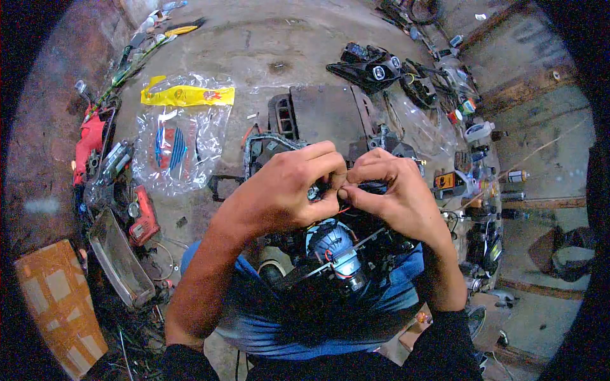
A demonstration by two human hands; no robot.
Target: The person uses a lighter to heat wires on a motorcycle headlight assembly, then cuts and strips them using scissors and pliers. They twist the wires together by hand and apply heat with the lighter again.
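Note:
My left hand [304,181] and my right hand [394,190] meet in front of me, both closed in a pinch with their fingertips nearly touching. A thin red wire [344,210] shows just below the fingertips; the part between the fingers is hidden. Under the hands, a round projector lamp [332,244] with a finned body and a metal bracket rests over my lap, against blue trousers [254,327]. Behind my hands stands a dark headlight housing [264,149], largely covered by them.
A flat dark board [325,113] lies ahead on the floor. To the left are a clear plastic bag [210,136] with a yellow strip, a red glue gun-like tool [145,217] and a metal trough [121,257]. A black headlight [375,71], bottles and a multimeter [448,183] lie right.

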